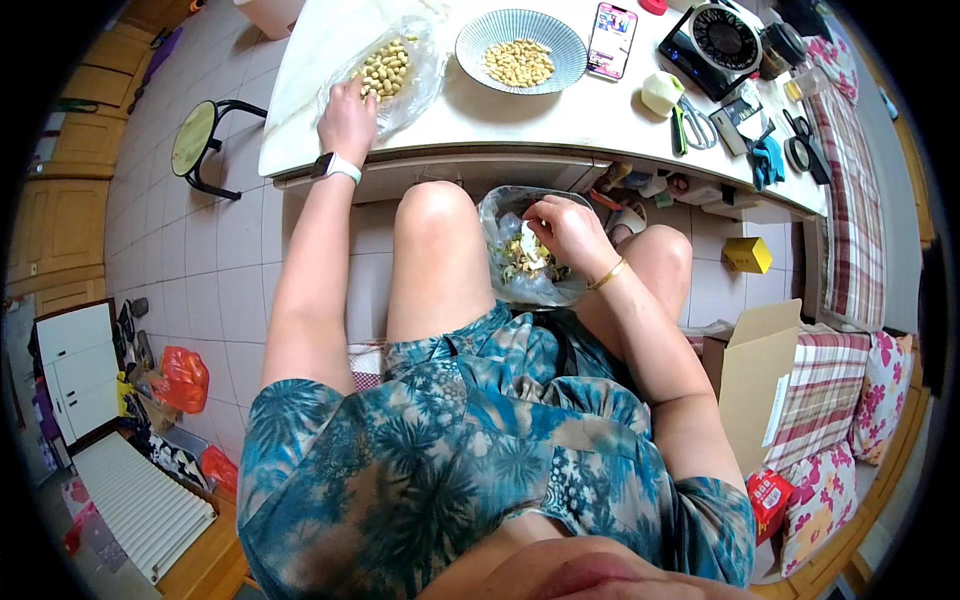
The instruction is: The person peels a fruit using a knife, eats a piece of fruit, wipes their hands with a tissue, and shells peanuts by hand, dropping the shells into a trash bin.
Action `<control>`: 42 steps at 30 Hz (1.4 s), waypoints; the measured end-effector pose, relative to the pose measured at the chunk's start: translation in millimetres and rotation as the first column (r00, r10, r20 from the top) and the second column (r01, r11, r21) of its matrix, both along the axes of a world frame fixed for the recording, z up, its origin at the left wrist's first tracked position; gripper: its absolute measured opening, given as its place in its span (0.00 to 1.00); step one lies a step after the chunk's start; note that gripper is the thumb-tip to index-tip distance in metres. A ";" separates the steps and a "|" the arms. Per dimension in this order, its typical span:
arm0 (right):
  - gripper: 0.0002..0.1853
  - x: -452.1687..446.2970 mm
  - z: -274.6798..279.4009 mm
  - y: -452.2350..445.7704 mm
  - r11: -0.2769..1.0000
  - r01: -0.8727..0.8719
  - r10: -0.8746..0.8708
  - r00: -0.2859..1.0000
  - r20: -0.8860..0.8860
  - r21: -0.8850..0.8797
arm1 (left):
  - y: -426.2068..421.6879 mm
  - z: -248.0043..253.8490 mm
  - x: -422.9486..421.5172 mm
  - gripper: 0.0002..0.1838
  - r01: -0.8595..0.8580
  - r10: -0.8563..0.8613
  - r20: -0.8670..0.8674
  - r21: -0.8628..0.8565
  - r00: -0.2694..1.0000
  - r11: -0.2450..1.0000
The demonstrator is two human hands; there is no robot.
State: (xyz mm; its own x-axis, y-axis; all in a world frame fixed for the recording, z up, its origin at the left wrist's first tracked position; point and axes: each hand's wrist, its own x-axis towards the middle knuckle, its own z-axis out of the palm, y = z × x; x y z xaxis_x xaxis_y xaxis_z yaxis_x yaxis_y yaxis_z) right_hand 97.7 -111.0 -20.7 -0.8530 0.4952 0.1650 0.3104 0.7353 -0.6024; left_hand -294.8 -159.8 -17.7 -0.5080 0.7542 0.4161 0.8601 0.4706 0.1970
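Note:
My left hand [349, 122] reaches into a clear plastic bag [412, 105] on the table. Its fingers are curled at the near edge of a pile of nuts in their shells [386, 70], which look like peanuts; whatever they grip is hidden. Between my knees stands a bin lined with a clear bag [560, 292], with shells and white scraps [530, 256] inside. Over its opening, my right hand [570, 235] is closed with the fingertips pointing down; I cannot make out what is in them. A striped bowl [470, 52] of pale shelled nuts [518, 63] sits right of the bag.
Right of the bowl lie a phone [612, 41], a pale green fruit-like object [661, 93], scissors [699, 124] and a black fan-like device [722, 40]. A stool [194, 138] stands left of the table. An open cardboard box [752, 375] is by my right side.

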 end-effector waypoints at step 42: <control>0.06 -0.1 4.5 -1.5 1.000 -0.023 0.023 1.000 -0.014 0.014 | -2.3 26.0 -10.3 0.10 -0.101 -0.120 0.405 0.484 0.906 0.869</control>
